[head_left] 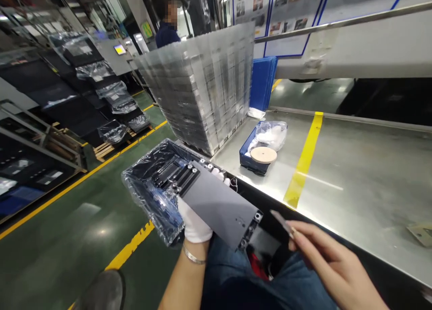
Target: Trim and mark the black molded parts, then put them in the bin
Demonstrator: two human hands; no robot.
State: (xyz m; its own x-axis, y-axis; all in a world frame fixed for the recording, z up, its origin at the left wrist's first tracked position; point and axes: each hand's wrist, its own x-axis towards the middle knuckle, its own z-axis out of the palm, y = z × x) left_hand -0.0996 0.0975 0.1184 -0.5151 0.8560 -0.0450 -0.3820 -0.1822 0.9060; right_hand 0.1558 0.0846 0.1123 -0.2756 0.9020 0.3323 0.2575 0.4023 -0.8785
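Note:
My left hand, in a white glove, holds a flat grey panel from beneath, its fingers hidden under the part. Dark rails and small round fittings show at the panel's two short ends. The panel slants over my lap, its far end above a bin lined with clear plastic. My bare right hand pinches a small thin blade between thumb and fingers. The blade points up and left, a short way from the panel's near right corner and apart from it. More dark parts lie inside the bin.
A metal table with a yellow tape strip lies to the right. On it stand a blue tray with a beige disc and a plastic bag. Stacked translucent trays rise ahead; a person is behind them.

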